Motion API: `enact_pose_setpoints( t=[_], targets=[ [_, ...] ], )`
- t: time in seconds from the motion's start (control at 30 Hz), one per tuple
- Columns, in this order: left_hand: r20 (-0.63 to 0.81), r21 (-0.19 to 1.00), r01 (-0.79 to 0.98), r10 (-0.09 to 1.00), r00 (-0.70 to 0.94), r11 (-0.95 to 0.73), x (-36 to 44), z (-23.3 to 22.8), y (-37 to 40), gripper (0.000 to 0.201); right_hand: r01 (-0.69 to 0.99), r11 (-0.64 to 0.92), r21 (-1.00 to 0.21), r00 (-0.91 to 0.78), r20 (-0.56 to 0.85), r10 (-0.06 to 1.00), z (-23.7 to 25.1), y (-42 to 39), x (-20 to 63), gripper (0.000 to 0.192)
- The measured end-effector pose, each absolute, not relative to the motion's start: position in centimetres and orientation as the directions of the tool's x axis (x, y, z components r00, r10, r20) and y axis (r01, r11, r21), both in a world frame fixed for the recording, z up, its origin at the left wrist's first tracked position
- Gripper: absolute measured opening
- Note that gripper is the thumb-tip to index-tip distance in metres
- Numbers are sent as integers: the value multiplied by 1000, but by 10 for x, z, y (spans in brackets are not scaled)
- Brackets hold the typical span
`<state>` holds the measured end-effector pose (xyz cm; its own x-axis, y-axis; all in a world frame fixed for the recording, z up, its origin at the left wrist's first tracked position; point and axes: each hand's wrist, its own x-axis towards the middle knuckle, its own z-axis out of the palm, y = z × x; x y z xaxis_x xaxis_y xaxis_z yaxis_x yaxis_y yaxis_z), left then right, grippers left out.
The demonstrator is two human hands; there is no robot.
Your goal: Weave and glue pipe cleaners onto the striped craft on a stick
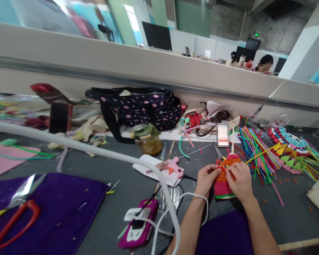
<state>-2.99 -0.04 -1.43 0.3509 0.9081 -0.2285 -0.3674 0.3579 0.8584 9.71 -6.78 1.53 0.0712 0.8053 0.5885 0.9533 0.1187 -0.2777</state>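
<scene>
Red, orange and yellow strips wrap around the small woven piece (pixel 223 180) that both hands work on, near the middle of the dark desk (pixel 95 166), right of centre. The left hand (pixel 206 180) pinches its upper left edge between thumb and fingertips, closed on a thin strip end; the right hand (pixel 239 182) is closed over its right side, fingers curled on the top rim. It looks light and slightly springy, likely soft strip wound over a stiffer core, so a firm squeeze could flatten or shift the rows; the sides and the plain lower body seem the safer places to hold, not the loose ends. Just beyond it lie small scissors (pixel 218 150), to the right a heap of coloured strips (pixel 257 152), to the left a pink glue gun (pixel 171 166), whose nozzle may be hot.
</scene>
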Motion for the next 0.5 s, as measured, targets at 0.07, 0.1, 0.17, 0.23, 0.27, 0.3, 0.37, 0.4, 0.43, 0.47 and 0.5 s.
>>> enact_pose_setpoints(
  t=[0.07, 0.1, 0.17, 0.23, 0.27, 0.3, 0.37, 0.4, 0.43, 0.47, 0.5],
  targets=[
    [-212, 873, -364, 925, 315, 324, -29, -15, -1, 22, 965, 150, -214, -2, 569, 823, 22, -70, 94, 16],
    [-199, 884, -356, 934, 298, 302, -29, -15, -1, 20, 970, 169, -177, -44, 553, 832, 26, -70, 93, 16],
    [-159, 913, -326, 950, 269, 245, -28, -16, -2, 16, 971, 214, -103, -131, 517, 846, 36, -68, 93, 16],
    [-100, 944, -282, 964, 247, 171, -28, -17, -2, 13, 963, 267, -31, -221, 474, 852, 48, -64, 95, 16],
    [-65, 958, -255, 968, 240, 128, -28, -17, -2, 12, 956, 294, 3, -264, 450, 853, 54, -60, 96, 15],
    [-29, 970, -227, 971, 237, 84, -28, -17, -2, 11, 947, 319, 36, -304, 420, 855, 61, -56, 98, 14],
    [39, 984, -179, 970, 241, 5, -28, -17, -2, 8, 928, 363, 88, -369, 358, 857, 73, -45, 102, 13],
    [65, 986, -162, 967, 248, -25, -29, -16, -2, 7, 918, 383, 100, -394, 327, 859, 78, -38, 104, 13],
    [85, 988, -149, 963, 256, -48, -29, -15, -2, 6, 910, 404, 98, -414, 298, 860, 82, -32, 107, 13],
    [101, 988, -139, 959, 265, -66, -29, -15, -2, 5, 902, 424, 82, -430, 271, 861, 84, -24, 109, 13],
    [113, 988, -133, 955, 275, -78, -30, -14, -2, 5, 895, 442, 55, -442, 246, 863, 86, -17, 112, 13]
  ],
)
